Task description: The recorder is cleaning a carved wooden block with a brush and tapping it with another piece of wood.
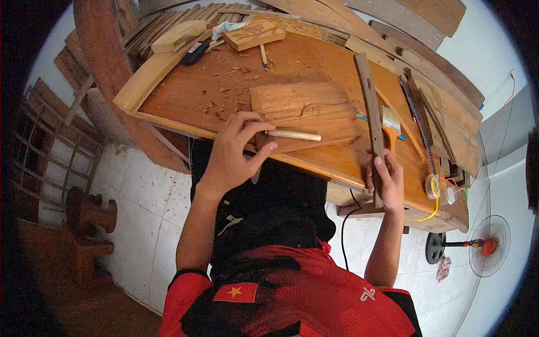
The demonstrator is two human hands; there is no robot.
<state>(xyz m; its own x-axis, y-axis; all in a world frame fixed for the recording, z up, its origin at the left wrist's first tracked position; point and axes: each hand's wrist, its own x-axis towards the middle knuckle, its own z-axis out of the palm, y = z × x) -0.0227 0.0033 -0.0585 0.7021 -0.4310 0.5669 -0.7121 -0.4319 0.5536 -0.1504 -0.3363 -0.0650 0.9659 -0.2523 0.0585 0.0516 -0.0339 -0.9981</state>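
The left hand point(231, 153), at the middle of the frame, has its fingers half bent around the end of a small tool point(295, 135) with a pale wooden handle; I cannot tell whether they grasp it. The right hand point(392, 182), right of the middle, is closed around a dark wooden strip point(369, 95), near its lower end. Under the tool lies a brown board point(303, 104). A brush point(391, 126) is just beside the strip, on its right.

From the person's head we look steeply down through one wide fisheye view, close over the shirt point(325, 292), facing the left hand point(233, 157), right hand point(391, 182) and table point(185, 95) just beyond.
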